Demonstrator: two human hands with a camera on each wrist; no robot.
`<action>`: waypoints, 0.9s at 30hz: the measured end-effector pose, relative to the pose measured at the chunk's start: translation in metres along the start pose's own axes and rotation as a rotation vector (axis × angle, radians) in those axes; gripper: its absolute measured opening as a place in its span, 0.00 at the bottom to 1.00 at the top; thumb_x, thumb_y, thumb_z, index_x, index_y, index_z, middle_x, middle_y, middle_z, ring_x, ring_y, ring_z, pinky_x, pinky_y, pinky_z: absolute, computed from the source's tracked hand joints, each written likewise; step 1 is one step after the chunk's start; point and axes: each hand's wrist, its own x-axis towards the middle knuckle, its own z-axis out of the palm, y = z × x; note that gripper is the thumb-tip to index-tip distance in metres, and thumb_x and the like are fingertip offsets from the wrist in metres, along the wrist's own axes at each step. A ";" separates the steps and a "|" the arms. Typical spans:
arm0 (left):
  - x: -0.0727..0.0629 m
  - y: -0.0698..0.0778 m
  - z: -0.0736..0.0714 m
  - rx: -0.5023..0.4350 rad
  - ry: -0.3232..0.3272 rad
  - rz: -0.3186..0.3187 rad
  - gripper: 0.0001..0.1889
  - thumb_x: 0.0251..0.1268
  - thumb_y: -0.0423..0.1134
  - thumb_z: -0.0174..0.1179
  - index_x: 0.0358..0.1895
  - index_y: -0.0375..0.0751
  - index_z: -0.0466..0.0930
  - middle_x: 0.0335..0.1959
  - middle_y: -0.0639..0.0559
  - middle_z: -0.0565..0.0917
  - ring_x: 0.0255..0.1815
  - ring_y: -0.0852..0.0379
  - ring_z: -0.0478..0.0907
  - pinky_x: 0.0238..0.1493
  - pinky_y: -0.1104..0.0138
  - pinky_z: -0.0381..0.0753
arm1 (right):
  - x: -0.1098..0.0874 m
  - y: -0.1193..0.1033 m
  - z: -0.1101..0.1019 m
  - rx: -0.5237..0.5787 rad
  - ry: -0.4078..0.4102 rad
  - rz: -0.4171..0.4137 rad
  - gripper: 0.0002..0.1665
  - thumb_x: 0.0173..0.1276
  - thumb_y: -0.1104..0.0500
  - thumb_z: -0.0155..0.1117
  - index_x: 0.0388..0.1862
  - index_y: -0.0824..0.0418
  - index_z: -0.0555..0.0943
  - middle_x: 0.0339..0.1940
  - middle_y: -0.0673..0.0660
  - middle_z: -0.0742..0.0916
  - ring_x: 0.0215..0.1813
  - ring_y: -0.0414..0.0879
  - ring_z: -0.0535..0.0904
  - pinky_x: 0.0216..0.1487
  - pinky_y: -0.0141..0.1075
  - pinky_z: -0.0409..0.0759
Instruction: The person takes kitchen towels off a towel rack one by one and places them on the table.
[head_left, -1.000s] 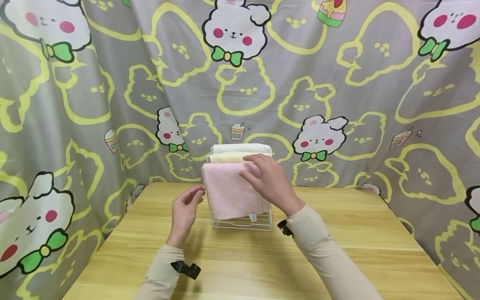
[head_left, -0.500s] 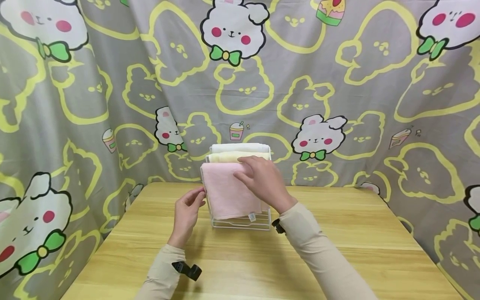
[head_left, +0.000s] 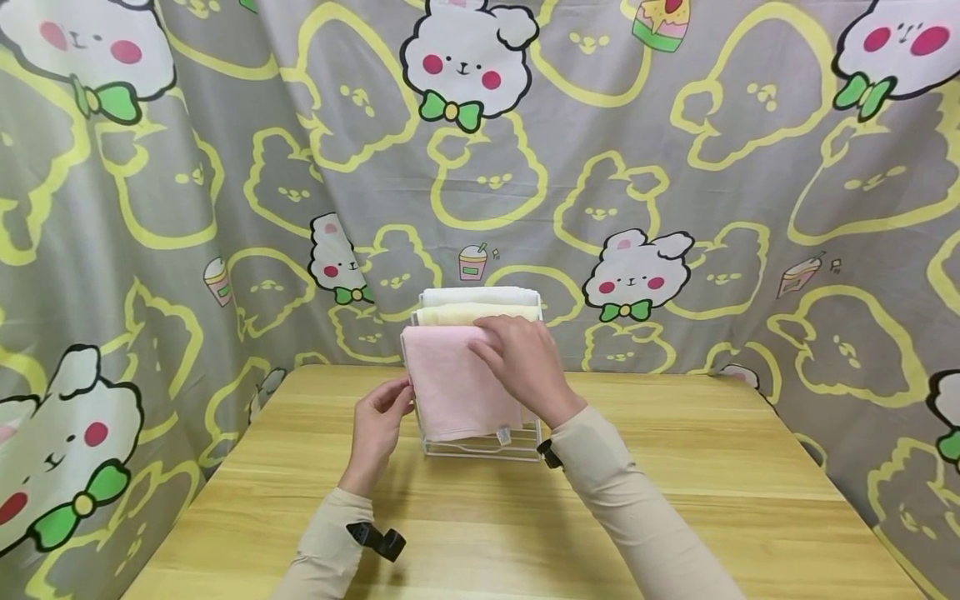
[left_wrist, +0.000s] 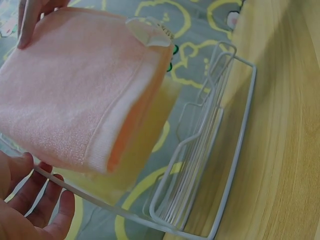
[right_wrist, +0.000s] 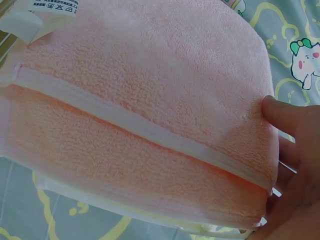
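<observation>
A folded pink towel (head_left: 457,383) hangs over the front bar of a white wire rack (head_left: 480,455), its care tag at the lower edge. My right hand (head_left: 525,362) holds the towel's top edge, thumb in front and fingers behind; the right wrist view shows this thumb (right_wrist: 280,112) on the terry cloth. At the rack's left side, my left hand (head_left: 377,429) grips the side wire, and in the left wrist view its fingers (left_wrist: 57,212) curl round that wire. Fingertips behind the towel are hidden.
Behind the pink towel, a pale yellow towel (head_left: 450,315) and a white towel (head_left: 480,296) hang on the same rack. The rack stands on a wooden table (head_left: 697,500), with a patterned curtain (head_left: 735,192) behind and on both sides.
My right hand has slid slightly left along the towel's top edge. My left hand has moved a little right, closer against the rack's side. Rack and towels look nearly unmoved.
</observation>
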 end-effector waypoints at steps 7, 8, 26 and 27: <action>0.001 -0.002 0.002 0.005 -0.006 0.012 0.12 0.71 0.25 0.60 0.55 0.25 0.82 0.51 0.35 0.87 0.40 0.65 0.84 0.46 0.72 0.88 | 0.002 0.000 0.001 0.035 0.052 0.038 0.14 0.71 0.48 0.70 0.51 0.51 0.90 0.47 0.50 0.92 0.49 0.50 0.88 0.50 0.49 0.84; 0.001 -0.002 0.002 0.005 -0.006 0.012 0.12 0.71 0.25 0.60 0.55 0.25 0.82 0.51 0.35 0.87 0.40 0.65 0.85 0.46 0.72 0.88 | 0.002 0.000 0.001 0.043 0.063 0.042 0.14 0.71 0.48 0.71 0.50 0.51 0.90 0.46 0.50 0.92 0.48 0.50 0.88 0.49 0.48 0.85; -0.001 -0.004 0.002 0.027 -0.002 -0.001 0.12 0.72 0.27 0.61 0.55 0.27 0.83 0.49 0.38 0.88 0.39 0.65 0.85 0.45 0.71 0.88 | 0.003 -0.005 -0.010 0.138 0.180 0.029 0.11 0.67 0.51 0.74 0.47 0.49 0.92 0.43 0.47 0.93 0.45 0.45 0.90 0.36 0.42 0.86; -0.001 -0.004 0.002 0.033 -0.005 0.002 0.13 0.72 0.27 0.61 0.55 0.28 0.83 0.49 0.38 0.88 0.40 0.65 0.85 0.46 0.71 0.88 | 0.003 -0.006 -0.011 0.142 0.184 0.022 0.11 0.68 0.51 0.74 0.47 0.50 0.92 0.43 0.47 0.93 0.45 0.45 0.90 0.36 0.41 0.86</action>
